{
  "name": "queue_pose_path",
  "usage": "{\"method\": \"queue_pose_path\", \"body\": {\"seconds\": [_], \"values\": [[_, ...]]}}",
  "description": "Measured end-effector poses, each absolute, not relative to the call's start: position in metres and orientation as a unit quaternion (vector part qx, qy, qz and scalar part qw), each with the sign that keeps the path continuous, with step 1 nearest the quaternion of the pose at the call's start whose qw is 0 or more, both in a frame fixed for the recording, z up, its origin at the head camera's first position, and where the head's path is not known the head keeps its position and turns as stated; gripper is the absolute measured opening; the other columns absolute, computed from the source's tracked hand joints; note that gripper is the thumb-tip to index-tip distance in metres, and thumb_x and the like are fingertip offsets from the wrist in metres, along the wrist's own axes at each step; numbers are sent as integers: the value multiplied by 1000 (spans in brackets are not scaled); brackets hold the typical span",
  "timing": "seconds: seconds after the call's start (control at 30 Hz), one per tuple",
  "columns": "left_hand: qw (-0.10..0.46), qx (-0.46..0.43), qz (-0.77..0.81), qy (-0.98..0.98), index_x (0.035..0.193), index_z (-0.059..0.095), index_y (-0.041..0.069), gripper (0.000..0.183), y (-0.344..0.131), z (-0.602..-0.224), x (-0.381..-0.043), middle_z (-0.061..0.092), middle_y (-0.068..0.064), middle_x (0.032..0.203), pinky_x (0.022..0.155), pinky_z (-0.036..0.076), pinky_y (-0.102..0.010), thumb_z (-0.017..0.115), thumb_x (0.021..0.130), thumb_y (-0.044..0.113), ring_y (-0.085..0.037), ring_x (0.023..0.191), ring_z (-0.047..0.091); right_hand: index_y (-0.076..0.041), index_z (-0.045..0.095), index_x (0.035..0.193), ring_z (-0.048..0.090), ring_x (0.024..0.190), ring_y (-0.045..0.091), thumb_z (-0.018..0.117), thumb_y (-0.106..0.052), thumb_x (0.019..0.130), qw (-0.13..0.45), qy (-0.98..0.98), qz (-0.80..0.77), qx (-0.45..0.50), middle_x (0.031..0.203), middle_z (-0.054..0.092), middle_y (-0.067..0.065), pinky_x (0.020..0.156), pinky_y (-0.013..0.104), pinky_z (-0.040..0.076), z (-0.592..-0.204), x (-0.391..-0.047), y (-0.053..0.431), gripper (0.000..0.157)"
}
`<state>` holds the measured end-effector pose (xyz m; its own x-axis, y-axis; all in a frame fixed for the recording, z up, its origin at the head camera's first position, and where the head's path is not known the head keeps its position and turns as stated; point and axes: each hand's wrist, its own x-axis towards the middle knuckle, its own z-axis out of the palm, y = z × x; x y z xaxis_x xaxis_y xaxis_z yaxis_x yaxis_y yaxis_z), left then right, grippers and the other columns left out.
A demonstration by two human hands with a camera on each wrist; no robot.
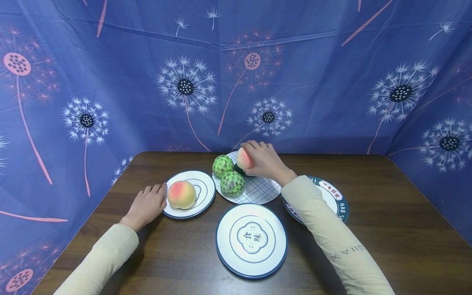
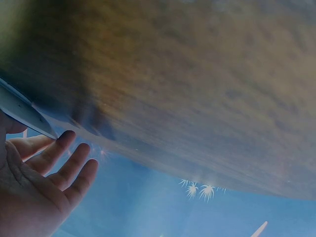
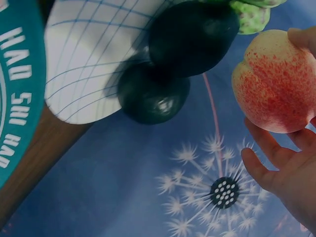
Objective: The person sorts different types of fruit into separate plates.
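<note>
My right hand [image 1: 262, 159] grips a small pink-speckled peach [image 3: 276, 81] between thumb and fingers, above the back of a white plate with a blue grid [image 1: 259, 192]. On that plate sit two dark green, smooth round fruits [image 3: 192, 38], partly hidden by the hand in the head view, and two bumpy light-green balls with dark specks [image 1: 231, 182]. My left hand [image 1: 147, 205] touches the left rim of a blue-edged white plate [image 1: 207, 196], its fingers loosely extended in the left wrist view. A larger yellow-and-pink peach [image 1: 182, 195] rests on this plate.
A blue-rimmed white plate with characters [image 1: 252, 260] lies at the front middle of the brown wooden table [image 1: 398, 229]. To the right, a green-rimmed plate [image 1: 341, 207] is partly covered by the right sleeve. A blue dandelion-print cloth [image 1: 313, 94] hangs behind the table.
</note>
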<state>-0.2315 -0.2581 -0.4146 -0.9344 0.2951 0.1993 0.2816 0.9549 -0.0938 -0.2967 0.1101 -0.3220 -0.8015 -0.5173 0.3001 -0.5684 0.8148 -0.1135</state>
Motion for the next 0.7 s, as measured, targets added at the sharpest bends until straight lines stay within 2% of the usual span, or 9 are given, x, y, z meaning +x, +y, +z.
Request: {"method": "queue_pose_path", "body": {"seconds": [0.27,0.7], "values": [[104,-144,32,-983,129,44,-6,48,-259,-416,-232,53,-24,122,88,41,-57,45,90,21,-42,108,50,-13,38,138,46,116,31,73,-38,71,122,-938,93,311,135,44,9,97,50,36,-319,-296,86,79],[103,-145,30,-984,129,44,-6,48,-259,-415,-232,53,-24,122,89,41,-58,46,90,21,-42,109,50,-16,38,138,46,115,27,73,-41,71,134,-925,74,349,134,45,4,96,46,36,-323,-291,49,80]]}}
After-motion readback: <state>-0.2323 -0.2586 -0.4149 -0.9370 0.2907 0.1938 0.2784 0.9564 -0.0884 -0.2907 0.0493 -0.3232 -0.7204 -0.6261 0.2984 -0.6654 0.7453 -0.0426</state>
